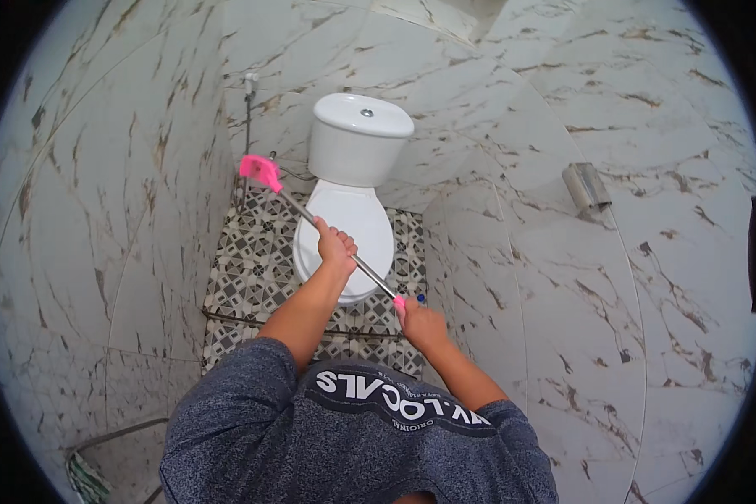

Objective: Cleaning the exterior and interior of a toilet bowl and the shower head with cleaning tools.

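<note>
My left hand (336, 246) grips the metal pole (374, 275) of a long-handled cleaning tool near its middle. My right hand (423, 323) is closed around the pink grip (399, 304) at its lower end. The tool slants up to the left, and its pink plastic head (261, 171) is left of the toilet cistern. Whether the head has bristles or a blade cannot be made out. Below the pole lies the white toilet lid (346, 217), which is down. The white cistern (360, 148) rises behind it, with a round metal flush button (366, 113) on top.
Marble-patterned tile walls (542, 302) stand close on both sides. A raised step edge (264, 321) crosses the patterned floor (246, 277). A hose (248, 120) hangs at the back left. A metal paper holder (587, 187) juts from the right wall. A small blue object (421, 298) lies by my right hand.
</note>
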`<state>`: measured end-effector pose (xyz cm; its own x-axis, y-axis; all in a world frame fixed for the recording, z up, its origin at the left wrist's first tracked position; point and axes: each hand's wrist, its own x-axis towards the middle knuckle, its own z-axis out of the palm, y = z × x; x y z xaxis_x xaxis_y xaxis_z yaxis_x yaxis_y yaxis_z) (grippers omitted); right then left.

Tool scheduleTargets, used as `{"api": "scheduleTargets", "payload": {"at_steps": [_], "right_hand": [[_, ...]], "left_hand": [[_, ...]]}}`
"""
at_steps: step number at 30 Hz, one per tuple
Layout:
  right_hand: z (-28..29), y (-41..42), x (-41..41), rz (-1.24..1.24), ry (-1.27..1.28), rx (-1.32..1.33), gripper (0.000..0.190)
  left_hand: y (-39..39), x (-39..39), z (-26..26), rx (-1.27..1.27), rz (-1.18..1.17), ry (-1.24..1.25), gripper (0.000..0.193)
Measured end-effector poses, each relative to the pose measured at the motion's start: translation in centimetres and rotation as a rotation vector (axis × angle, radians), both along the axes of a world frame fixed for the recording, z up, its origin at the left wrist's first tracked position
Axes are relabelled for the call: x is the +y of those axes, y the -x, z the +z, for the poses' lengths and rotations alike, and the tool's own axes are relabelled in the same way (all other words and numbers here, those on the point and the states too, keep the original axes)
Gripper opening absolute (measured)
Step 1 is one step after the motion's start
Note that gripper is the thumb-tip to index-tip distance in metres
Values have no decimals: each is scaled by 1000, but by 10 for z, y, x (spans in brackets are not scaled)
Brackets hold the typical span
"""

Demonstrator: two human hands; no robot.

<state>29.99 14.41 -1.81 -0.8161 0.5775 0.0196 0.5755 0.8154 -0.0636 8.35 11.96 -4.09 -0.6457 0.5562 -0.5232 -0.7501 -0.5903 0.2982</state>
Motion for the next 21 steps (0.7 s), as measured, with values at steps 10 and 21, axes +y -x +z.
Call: {"api": "scheduleTargets", "payload": {"at_steps": [10,21], "right_hand": [[-44,-33,34,-146,932,208,38],[-59,-39,59,-188,292,-250,33]], "left_hand": [[-29,2,-39,150,-274,-91,40],[18,-123,-95,448,-501,286,38]]}}
